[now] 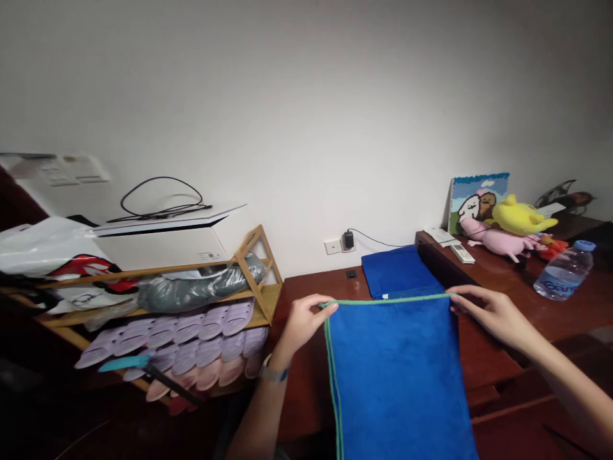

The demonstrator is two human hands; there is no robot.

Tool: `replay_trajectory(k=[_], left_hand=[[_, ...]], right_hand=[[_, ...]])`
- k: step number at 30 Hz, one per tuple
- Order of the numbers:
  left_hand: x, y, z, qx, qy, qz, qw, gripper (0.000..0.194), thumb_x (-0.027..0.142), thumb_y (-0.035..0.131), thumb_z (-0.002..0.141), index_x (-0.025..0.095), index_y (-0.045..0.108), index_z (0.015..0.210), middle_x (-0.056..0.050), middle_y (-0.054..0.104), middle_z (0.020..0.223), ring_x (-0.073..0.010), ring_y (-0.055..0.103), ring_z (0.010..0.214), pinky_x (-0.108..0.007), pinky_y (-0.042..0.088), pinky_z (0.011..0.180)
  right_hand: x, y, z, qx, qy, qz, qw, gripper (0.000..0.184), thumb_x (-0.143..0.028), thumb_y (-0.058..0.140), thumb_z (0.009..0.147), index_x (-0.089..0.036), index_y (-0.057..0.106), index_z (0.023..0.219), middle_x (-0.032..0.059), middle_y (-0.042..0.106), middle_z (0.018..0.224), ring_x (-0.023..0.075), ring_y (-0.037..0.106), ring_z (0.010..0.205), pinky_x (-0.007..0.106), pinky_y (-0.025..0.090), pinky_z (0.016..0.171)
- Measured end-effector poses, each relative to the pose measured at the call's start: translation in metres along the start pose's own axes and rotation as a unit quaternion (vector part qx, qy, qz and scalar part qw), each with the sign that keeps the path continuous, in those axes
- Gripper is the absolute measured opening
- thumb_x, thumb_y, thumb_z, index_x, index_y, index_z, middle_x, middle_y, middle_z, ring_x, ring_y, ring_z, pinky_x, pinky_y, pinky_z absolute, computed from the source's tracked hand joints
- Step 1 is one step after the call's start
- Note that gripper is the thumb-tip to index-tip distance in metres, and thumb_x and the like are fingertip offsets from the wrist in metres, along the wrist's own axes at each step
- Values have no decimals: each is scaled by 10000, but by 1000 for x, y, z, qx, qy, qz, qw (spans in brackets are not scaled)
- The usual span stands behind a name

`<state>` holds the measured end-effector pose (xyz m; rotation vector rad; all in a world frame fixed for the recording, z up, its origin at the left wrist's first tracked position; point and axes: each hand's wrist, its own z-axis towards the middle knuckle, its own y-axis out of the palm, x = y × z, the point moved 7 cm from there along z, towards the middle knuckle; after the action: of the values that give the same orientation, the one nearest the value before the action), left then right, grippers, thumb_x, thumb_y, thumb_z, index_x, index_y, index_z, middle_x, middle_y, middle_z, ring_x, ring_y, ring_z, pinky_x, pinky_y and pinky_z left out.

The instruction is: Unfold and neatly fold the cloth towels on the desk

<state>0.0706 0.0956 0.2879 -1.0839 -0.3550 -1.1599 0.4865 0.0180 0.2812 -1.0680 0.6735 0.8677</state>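
Observation:
A blue towel (397,370) with green edging hangs stretched between my two hands, over the front of the brown desk. My left hand (309,318) pinches its top left corner between thumb and fingers. At the top right corner, my right hand (488,311) pinches the same green edge. The towel's left side shows two green edges, one beside the other, and its lower end runs out of view. Behind it, a second blue cloth (400,271) lies folded flat on the desk, with a small white tag at its near edge.
Left of the desk (306,287) stands a wooden rack (263,300) with lilac and pink slippers (196,338) and a white box (163,246). Toward the right are a water bottle (565,271), plush toys (502,243), a remote (462,254) and a dog picture (472,198). A black charger (348,239) is plugged into the wall.

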Motion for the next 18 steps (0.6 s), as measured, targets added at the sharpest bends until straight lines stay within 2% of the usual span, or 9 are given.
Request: replay_trajectory(k=[3, 5, 8, 11, 14, 16, 18], left_hand=[[-22, 32, 54, -35, -10, -33, 999, 399, 566, 768, 866, 179, 828, 937, -77, 834, 911, -229, 757, 806, -323, 608, 736], [-25, 44, 95, -22, -4, -26, 999, 397, 552, 775, 866, 166, 824, 949, -63, 823, 860, -213, 733, 758, -317, 589, 708], [-14, 53, 154, 34, 23, 6, 999, 278, 424, 776, 897, 163, 812, 983, -45, 814, 873, -191, 713, 752, -308, 571, 733], [2, 66, 197, 86, 66, 42, 993, 164, 306, 731, 940, 163, 795, 992, -70, 815, 992, -195, 724, 862, -314, 561, 825], [0, 90, 211, 96, 85, 71, 989, 180, 300, 680, 984, 163, 777, 1047, -95, 798, 1062, -199, 717, 936, -323, 551, 873], [-14, 116, 203, 70, 86, 103, 989, 220, 323, 626, 1021, 171, 764, 1099, -102, 783, 1112, -197, 710, 980, -330, 544, 912], [-37, 148, 184, 26, 76, 140, 987, 257, 336, 564, 1053, 185, 758, 1130, -99, 772, 1151, -195, 706, 1011, -348, 533, 962]], right_hand=[[33, -12, 57, -6, 16, -16, 1000, 496, -653, 726, 844, -201, 821, 1027, 100, 820, 931, 246, 776, 779, 352, 653, 755], [46, -26, 104, 23, 11, -43, 999, 425, -589, 731, 850, -194, 821, 979, 98, 822, 939, 248, 775, 816, 356, 638, 793], [48, -52, 171, 97, -9, -87, 991, 353, -483, 715, 869, -166, 814, 988, 98, 825, 941, 247, 767, 874, 356, 607, 842], [47, -72, 216, 156, -18, -78, 984, 378, -428, 666, 893, -121, 794, 1073, 117, 824, 965, 237, 761, 886, 357, 590, 852], [61, -84, 227, 211, -20, -93, 973, 384, -404, 626, 894, -120, 785, 1098, 130, 820, 1012, 236, 746, 898, 371, 575, 877], [83, -83, 216, 234, -18, -118, 965, 364, -394, 617, 882, -137, 791, 1072, 132, 817, 1033, 245, 732, 916, 388, 558, 913], [121, -73, 195, 238, 20, -118, 964, 322, -371, 618, 863, -157, 794, 1027, 132, 813, 1054, 260, 721, 962, 406, 535, 961]])
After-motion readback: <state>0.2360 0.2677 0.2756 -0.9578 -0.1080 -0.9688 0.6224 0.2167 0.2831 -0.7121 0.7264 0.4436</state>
